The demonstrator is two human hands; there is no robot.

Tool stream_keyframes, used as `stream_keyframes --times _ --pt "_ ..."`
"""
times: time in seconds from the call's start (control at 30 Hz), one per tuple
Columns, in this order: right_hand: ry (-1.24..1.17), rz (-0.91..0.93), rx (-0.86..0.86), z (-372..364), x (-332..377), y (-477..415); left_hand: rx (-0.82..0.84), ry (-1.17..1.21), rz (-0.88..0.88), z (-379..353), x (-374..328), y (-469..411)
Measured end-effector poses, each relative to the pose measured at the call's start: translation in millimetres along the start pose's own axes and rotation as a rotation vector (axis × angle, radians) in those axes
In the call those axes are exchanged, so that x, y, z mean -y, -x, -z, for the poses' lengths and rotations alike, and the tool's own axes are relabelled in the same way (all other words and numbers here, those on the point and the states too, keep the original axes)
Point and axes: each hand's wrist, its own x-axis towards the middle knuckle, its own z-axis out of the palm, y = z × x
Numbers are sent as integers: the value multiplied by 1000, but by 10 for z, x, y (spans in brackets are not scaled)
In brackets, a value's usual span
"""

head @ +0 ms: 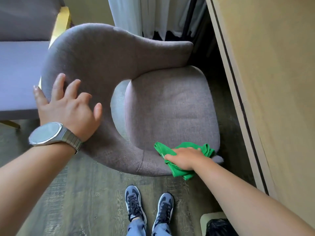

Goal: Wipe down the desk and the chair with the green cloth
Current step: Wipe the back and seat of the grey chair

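A grey fabric chair [170, 103] with a curved backrest stands in the middle of the head view. My left hand [68, 106] rests spread on the backrest's left side, a metal watch on its wrist. My right hand [184, 158] presses flat on the bunched green cloth [177, 172] at the near edge of the seat cushion, where it meets the armrest end. The wooden desk [272, 82] runs along the right side, its edge close to the chair.
A purple bench or sofa [18, 70] with yellow trim stands at the left behind the chair. White curtains [144, 14] hang at the top. My two shoes [148, 208] stand on the dark wood floor. A bin with a black bag [218, 227] sits at the bottom right.
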Motion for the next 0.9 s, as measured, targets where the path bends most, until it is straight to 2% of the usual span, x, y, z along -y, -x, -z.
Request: stream_keyframes --times 0.17,0.4,0.5,0.63,0.77,0.9 --pt "103 -297 116 138 -307 -255 -63 50 -13 -59 17 -15" --pt "83 -342 152 96 -527 -607 -138 74 -20 -118 31 -10" --pt "106 -297 185 59 -424 -658 -150 87 -32 -142 43 -14" --pt "86 -118 223 20 -128 -661 -135 85 -51 -127 39 -6" --pt "-62 75 252 36 464 -611 -89 -1 -100 -54 32 -5" --pt "-298 198 210 120 944 -543 -67 4 -124 5 4 11"
